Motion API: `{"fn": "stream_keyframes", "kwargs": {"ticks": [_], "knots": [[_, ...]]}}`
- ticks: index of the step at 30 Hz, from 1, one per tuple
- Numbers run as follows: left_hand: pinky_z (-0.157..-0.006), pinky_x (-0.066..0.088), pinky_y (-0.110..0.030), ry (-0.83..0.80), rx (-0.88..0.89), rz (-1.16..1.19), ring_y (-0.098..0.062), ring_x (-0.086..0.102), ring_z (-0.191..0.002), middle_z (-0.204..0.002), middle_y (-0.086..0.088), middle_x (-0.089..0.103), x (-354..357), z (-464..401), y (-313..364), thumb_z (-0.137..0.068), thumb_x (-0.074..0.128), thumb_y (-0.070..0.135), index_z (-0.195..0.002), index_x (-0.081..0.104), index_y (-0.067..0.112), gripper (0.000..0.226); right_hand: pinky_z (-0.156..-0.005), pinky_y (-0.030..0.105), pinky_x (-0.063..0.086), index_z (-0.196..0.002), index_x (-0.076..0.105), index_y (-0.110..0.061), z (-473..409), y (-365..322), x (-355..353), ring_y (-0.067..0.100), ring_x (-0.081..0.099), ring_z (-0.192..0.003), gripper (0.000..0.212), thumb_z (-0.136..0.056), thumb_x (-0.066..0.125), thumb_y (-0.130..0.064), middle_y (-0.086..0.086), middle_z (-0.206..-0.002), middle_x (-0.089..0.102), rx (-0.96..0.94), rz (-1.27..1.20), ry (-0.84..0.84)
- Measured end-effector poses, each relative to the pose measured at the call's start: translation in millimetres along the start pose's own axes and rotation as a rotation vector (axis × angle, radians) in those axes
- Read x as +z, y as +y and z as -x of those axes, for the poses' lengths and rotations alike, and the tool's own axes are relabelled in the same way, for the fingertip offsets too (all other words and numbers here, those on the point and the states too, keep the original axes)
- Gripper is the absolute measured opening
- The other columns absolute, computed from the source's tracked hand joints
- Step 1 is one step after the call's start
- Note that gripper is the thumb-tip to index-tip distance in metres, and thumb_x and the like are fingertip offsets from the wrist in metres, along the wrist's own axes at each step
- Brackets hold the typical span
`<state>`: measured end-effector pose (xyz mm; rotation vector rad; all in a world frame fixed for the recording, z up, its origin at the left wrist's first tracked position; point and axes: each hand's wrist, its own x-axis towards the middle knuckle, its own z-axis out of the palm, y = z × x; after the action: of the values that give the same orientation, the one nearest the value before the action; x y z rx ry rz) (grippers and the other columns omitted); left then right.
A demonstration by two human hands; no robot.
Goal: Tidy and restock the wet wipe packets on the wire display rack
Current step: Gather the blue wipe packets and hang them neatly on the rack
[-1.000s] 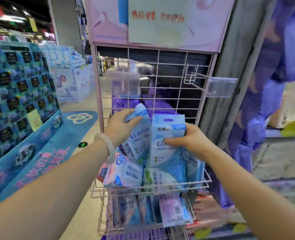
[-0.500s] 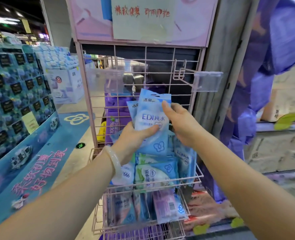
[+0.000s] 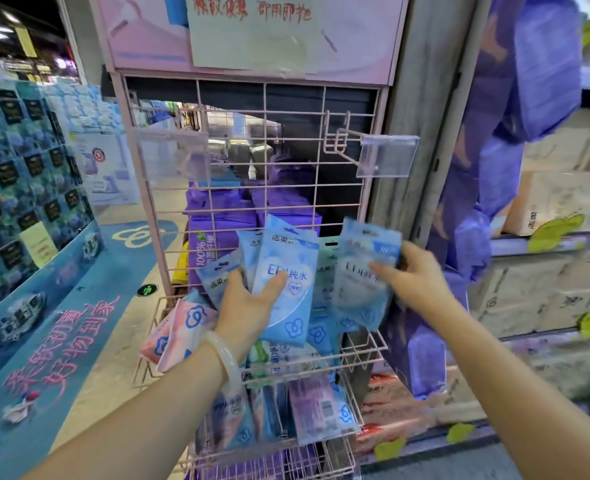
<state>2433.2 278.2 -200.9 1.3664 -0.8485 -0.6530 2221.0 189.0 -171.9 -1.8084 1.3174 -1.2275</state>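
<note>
A pink wire display rack point(image 3: 288, 168) stands in front of me with two wire baskets. My left hand point(image 3: 247, 308), with a pale bangle on the wrist, grips a fanned stack of blue wet wipe packets point(image 3: 286, 275) above the upper basket point(image 3: 363, 356). My right hand point(image 3: 413, 275) holds a single blue packet point(image 3: 359, 282) by its right edge, a little apart from the stack. A pink packet point(image 3: 179, 327) hangs over the upper basket's left rim. More packets point(image 3: 321, 407) stand in the lower basket.
Two bare hooks with clear label holders point(image 3: 385, 155) jut from the grid above. Purple packs point(image 3: 214, 230) sit behind the rack. A blue product display point(image 3: 27, 188) lines the left. Purple film-wrapped goods point(image 3: 515, 133) and cardboard boxes point(image 3: 556, 202) stand on the right.
My right hand has pulled one blue packet off to the right, away from the stack. My left hand keeps the stack raised above the basket.
</note>
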Motion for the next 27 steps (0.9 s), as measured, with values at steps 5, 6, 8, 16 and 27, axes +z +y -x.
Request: {"fn": "stream_keyframes", "kwargs": {"ticks": [5,6,8,16,27], "knots": [[-0.081,0.052,-0.038,0.019,-0.044,0.068,-0.024,0.062,-0.095,-0.101,-0.005,0.066,-1,-1,0,-0.084,0.063,0.036,-0.106,0.056,0.008,0.037,-0.076,0.028,0.054,-0.090,0.068,-0.016,-5,-31,-18,0.006,0.070,-0.069,0.013,-0.087,0.057,-0.009,-0.009,-0.077,0.076,0.132,-0.583,-0.155],[-0.083,0.049,-0.037,0.004,-0.058,0.040,-0.024,0.061,-0.099,-0.099,-0.002,0.065,-1,1,0,-0.085,0.060,0.039,-0.104,0.056,0.011,0.033,-0.079,0.030,0.052,-0.095,0.067,-0.014,-3,-33,-14,0.007,0.070,-0.069,0.014,-0.088,0.056,-0.011,-0.009,-0.076,0.076,0.170,-0.596,-0.210],[-0.079,0.041,-0.030,-0.055,-0.120,-0.030,-0.016,0.058,-0.092,-0.092,0.007,0.058,2,6,6,-0.088,0.050,0.049,-0.099,0.052,0.020,0.031,-0.088,0.040,0.049,-0.097,0.066,-0.013,6,-35,2,0.014,0.069,-0.074,0.014,-0.089,0.054,-0.013,-0.003,-0.083,0.076,0.226,-0.588,-0.302],[-0.063,0.057,-0.022,-0.476,-0.172,0.195,-0.011,0.074,-0.075,-0.081,0.007,0.078,7,20,20,-0.072,0.072,0.034,-0.097,0.070,0.023,0.027,-0.072,0.042,0.059,-0.092,0.053,-0.023,16,-55,66,0.022,0.067,-0.079,0.004,-0.090,0.056,-0.023,0.009,-0.100,0.067,0.246,-0.551,-0.327],[-0.071,0.060,-0.037,-0.261,0.166,0.378,-0.021,0.074,-0.080,-0.088,-0.001,0.078,1,-6,59,-0.056,0.080,0.011,-0.085,0.072,0.023,0.033,-0.077,0.030,0.055,-0.115,0.059,-0.017,-24,-75,28,0.016,0.069,-0.095,0.061,-0.063,0.078,-0.043,0.002,-0.109,0.070,0.027,-0.363,-0.543]]}}
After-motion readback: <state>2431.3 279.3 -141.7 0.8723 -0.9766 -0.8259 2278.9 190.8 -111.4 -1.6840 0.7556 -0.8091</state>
